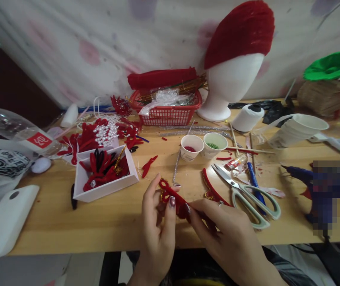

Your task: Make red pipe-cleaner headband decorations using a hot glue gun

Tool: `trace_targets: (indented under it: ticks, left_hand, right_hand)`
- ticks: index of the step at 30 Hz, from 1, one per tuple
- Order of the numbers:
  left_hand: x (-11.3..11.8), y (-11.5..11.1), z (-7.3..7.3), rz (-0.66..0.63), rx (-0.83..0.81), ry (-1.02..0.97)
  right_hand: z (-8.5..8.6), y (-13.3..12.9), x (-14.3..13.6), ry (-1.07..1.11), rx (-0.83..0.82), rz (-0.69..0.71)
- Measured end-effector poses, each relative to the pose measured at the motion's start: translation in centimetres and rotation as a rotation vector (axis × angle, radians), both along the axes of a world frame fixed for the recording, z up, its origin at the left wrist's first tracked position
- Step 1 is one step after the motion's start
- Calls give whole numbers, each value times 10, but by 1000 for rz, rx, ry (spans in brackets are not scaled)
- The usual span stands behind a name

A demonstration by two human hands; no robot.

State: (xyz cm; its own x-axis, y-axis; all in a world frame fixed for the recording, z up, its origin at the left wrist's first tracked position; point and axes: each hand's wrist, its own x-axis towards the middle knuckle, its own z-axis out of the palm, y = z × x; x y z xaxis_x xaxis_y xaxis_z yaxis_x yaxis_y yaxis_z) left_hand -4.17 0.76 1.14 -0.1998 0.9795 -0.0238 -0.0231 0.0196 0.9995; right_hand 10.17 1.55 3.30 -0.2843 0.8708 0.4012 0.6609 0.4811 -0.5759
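Observation:
Between my two hands, over the table's front edge, is a red fuzzy ornament [174,194] with loops and gold trim. My left hand [159,222] pinches its looped end between thumb and fingers. The fingertips of my right hand [223,226] close on its other end, and part of the piece is hidden behind them. Just beyond my right hand lies a curved red strip [210,184] with a gold bit on it. Scissors [241,190] with pale green handles rest beside it, blades partly apart. A blue pen [255,182] lies partly under the scissors.
A white box [107,190] of red and black pieces stands left. Paper cups with red beads [191,149] and green beads [213,146] stand ahead. Behind are a red basket [166,115] and a foam head [228,83]. A glue gun [304,178] lies right, a white phone [8,218] left.

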Motion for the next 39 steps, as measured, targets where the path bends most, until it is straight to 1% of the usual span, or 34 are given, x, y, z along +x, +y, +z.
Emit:
trace_targets:
  ticks: [4, 6, 9, 12, 20, 24, 26, 28, 30, 32, 36, 39]
  left_hand:
    - [4, 3, -2, 74, 152, 28]
    - [4, 4, -3, 99, 194, 31]
    - [4, 5, -4, 114, 203, 40]
    - [3, 4, -5, 122, 198, 55]
    - [2, 4, -4, 144, 175, 32]
    - [-2, 7, -6, 131, 156, 6]
    - [-4, 7, -7, 124, 135, 4]
    - [-5, 6, -7, 94, 94, -3]
    - [-4, 3, -5, 57, 44, -25]
    - [0, -2, 0, 25, 13, -56]
    - [6, -12, 9, -77, 20, -86]
    - [5, -17, 10, -122, 8, -53]
  right_hand:
    - [-2, -2, -1, -77, 77, 19]
    - [-1, -3, -1, -111, 123, 48]
    - [2, -3, 1, -155, 184, 85]
    - [5, -3, 3, -185, 208, 105]
    - [1, -4, 5, -179, 206, 153]
    - [3, -4, 6, -171, 207, 169]
    - [7, -3, 8, -123, 209, 166]
    - [12, 0, 11, -39, 198, 122]
    - [16, 6, 13, 48, 169, 53]
    - [18, 13, 13, 128, 118, 16]
    - [14, 26, 11, 306, 17, 67]
    - [9, 28, 12, 395, -37, 83]
